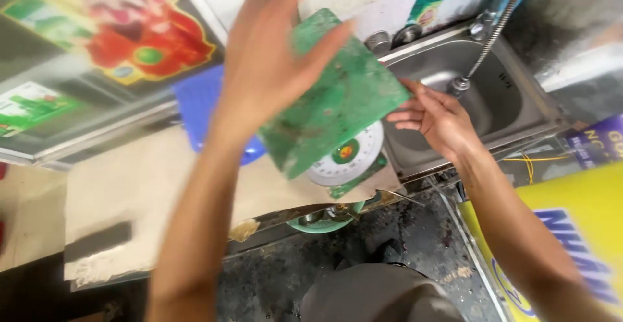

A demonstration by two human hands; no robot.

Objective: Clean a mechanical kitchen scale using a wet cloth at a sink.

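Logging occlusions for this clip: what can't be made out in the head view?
- Scale: the green board covers much of its dial.
- Left hand: fingertips cut off by the top edge, motion-blurred.
- Right hand: fingertips behind the board.
- Sink: drain hidden.

A green board (337, 101), stained and tilted, is held between a person's two hands: left hand (269, 56) spread over its upper side, right hand (436, 116) at its far edge, beside a steel sink (513, 95), a weighing scale (347, 160) below.
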